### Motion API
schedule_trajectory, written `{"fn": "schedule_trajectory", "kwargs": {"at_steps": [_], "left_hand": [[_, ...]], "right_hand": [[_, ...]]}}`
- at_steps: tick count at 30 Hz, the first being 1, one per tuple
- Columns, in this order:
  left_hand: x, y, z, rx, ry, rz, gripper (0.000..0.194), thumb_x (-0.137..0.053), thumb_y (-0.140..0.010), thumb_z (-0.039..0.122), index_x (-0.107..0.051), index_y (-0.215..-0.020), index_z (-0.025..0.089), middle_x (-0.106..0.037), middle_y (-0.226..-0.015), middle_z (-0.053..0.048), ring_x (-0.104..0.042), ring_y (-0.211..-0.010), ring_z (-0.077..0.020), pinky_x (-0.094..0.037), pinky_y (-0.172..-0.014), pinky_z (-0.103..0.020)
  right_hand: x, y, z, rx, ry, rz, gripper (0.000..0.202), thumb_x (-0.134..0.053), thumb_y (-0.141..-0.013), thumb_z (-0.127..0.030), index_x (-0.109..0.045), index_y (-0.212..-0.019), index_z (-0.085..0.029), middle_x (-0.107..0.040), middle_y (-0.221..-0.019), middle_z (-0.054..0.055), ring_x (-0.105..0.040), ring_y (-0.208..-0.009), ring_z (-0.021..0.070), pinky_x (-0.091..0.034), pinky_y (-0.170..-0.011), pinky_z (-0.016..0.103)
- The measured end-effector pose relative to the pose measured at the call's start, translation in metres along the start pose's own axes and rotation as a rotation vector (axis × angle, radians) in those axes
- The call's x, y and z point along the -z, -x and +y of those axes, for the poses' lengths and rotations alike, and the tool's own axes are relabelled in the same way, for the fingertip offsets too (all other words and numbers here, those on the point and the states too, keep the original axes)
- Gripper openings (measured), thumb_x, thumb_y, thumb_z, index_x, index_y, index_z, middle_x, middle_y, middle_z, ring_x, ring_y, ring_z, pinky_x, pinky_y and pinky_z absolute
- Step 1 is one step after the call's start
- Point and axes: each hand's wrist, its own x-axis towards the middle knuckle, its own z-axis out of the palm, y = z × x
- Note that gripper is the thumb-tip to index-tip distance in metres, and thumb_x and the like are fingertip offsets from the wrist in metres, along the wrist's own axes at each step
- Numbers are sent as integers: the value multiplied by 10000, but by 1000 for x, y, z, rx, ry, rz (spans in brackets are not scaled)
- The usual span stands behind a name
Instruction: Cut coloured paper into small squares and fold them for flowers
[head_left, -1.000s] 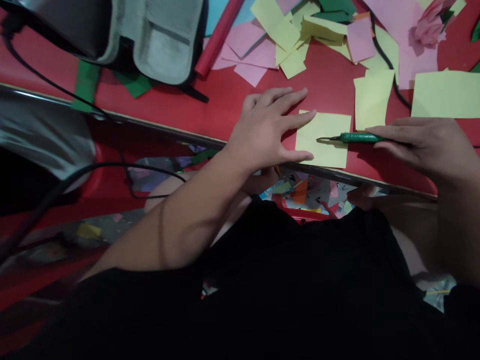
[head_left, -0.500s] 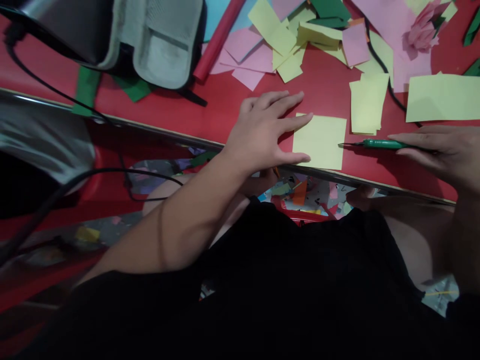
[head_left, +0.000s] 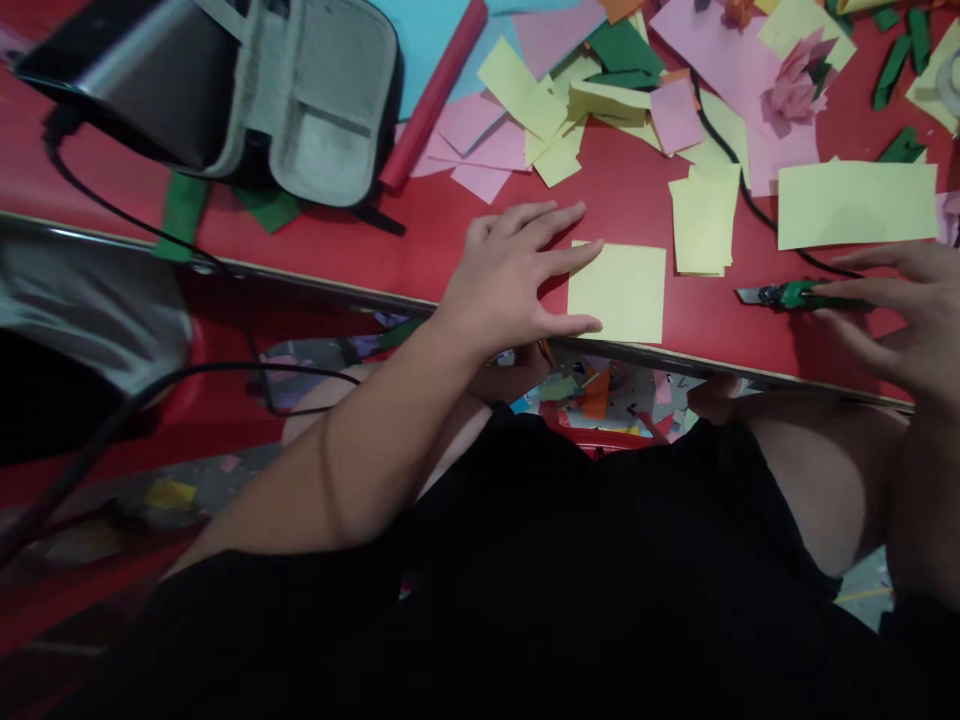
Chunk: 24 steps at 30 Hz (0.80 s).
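- Red table (head_left: 420, 262): far edge cut off.
- Grey case (head_left: 337, 70): open; top cropped.
- Left hand (head_left: 506, 280): spread wide, gripping nothing; thumb and finger over yellow square (head_left: 630, 295), hiding its left margin.
- Right hand (head_left: 919, 315): fingers parted; grip on green cutter (head_left: 799, 295) cannot be determined.
- Cutter: right of square; rear handle obscured.

One camera, worn on the head over there, looks forward and steeply down, close above the table (head_left: 420, 255) across the upper frame and the shirt (head_left: 570, 580) at bottom centre.
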Motion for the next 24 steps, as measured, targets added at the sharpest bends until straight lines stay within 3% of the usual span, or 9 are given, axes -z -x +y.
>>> {"fn": "schedule_trajectory", "kwargs": {"at_steps": [1, 3, 5, 8, 15, 21, 24], "left_hand": [[0, 0, 0, 0, -5, -3, 941, -847, -951, 973, -706, -1778, 547, -461, -2046, 30, -391, -1879, -504, -306, -1509, -729], [0, 0, 0, 1, -10, -4, 938, -836, -958, 977, -711, -1778, 541, -460, -2047, 20, -397, -1876, -508, -307, -1507, -730], [0, 0, 0, 1, -9, -3, 938, -843, -952, 983, -727, -1767, 533, -470, -2043, 9, -407, -1870, -509, -316, -1502, -727], [1, 0, 1, 4, -10, -1, 935, -854, -945, 984, -741, -1754, 529, -484, -2035, 3, -412, -1864, -508, -328, -1494, -723], [5, -2, 7, 13, -42, -34, 869, -950, -955, 797, -733, -1756, 539, -443, -2055, 5, -414, -1862, -540, -353, -1471, -747], [4, -7, 5, 39, -55, -46, 1055, -990, -904, 777, -642, -1855, 480, -401, -2075, -29, -403, -1847, -555, -335, -1483, -748], [2, -7, 3, 18, -34, -17, 1032, -984, -893, 817, -675, -1823, 494, -431, -2061, -17, -434, -1826, -550, -343, -1480, -748]], "right_hand": [[-9, -5, -19, 47, -1, 41, 270, -801, -1097, -317, -952, -1311, -251, -935, -1384, 179, -888, -1260, 401, -673, -988, 512], [-33, -18, -64, 187, -90, -3, 342, -763, -1162, -355, -901, -1445, -222, -922, -1463, 182, -893, -1287, 398, -700, -1069, 543], [-58, -32, -104, 320, -192, -75, 474, -762, -1176, -355, -813, -1632, -235, -861, -1635, 170, -835, -1483, 400, -668, -1244, 591], [-87, -49, -136, 363, -250, -175, 670, -765, -1170, -284, -655, -1829, -227, -715, -1843, 163, -679, -1720, 400, -562, -1417, 653], [-105, -47, -135, 313, -257, -160, 794, -706, -1180, -153, -527, -1942, -286, -662, -1893, 128, -652, -1759, 388, -569, -1426, 666], [-108, -44, -136, 290, -268, -149, 819, -705, -1167, -134, -528, -1939, -340, -675, -1889, 95, -630, -1777, 385, -545, -1432, 665], [-108, -45, -135, 282, -272, -129, 764, -728, -1175, -192, -564, -1907, -338, -702, -1865, 106, -635, -1767, 397, -527, -1430, 682]]}}
